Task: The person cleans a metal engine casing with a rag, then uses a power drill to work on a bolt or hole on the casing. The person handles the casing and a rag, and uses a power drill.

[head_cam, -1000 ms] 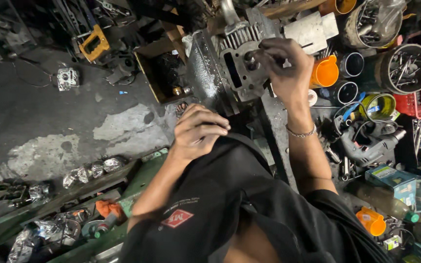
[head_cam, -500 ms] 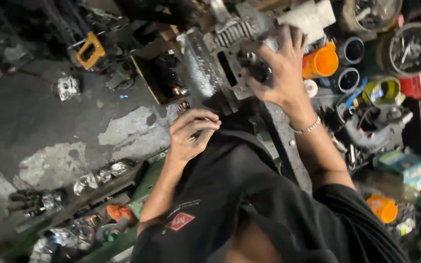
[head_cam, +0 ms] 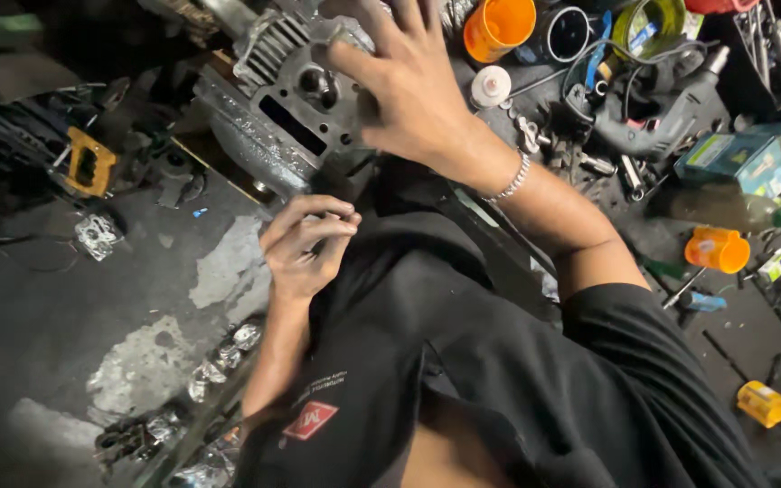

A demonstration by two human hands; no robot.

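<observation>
Right hand laid, fingers spread, over grey finned engine head; left hand curled, fingers pressed together.

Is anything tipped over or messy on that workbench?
Yes. An orange cup lies on its side among loose tools, right of the right hand that rests on the metal engine part. The floor has patchy, worn-off paint.

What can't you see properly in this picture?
- Head view: the left hand is curled shut; anything inside is hidden by its fingers.
- The right hand covers part of the grey engine part.
- The top edge cuts off its fingertips and the orange cup.
</observation>
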